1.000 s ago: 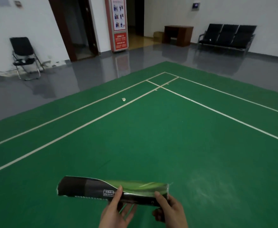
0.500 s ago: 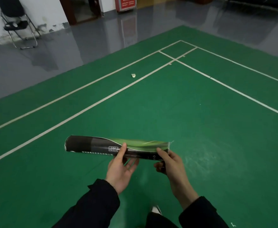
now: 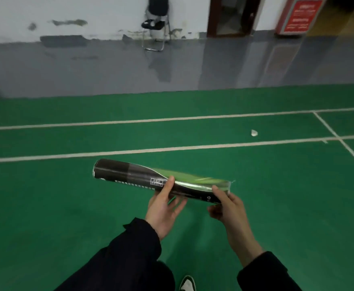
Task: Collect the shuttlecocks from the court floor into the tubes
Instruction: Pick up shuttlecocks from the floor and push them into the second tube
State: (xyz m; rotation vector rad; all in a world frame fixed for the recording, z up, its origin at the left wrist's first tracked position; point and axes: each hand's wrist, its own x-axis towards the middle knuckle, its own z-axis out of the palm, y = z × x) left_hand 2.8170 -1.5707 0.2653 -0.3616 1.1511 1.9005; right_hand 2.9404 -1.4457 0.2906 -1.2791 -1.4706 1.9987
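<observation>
Both hands are on one tube (image 3: 142,178), held sideways over the green court floor (image 3: 67,206): left hand (image 3: 163,208) grips mid-tube, right hand (image 3: 227,208) grips its end. One shuttlecock (image 3: 254,132) lies between two white lines, well apart.

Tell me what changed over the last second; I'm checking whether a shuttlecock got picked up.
None was picked up. The view swung left, so the shuttlecock now lies ahead to the right between the white lines, and the folding chair sits top centre. The tube stayed level in both hands, left hand mid-tube, right hand at its right end, grip unchanged.
</observation>
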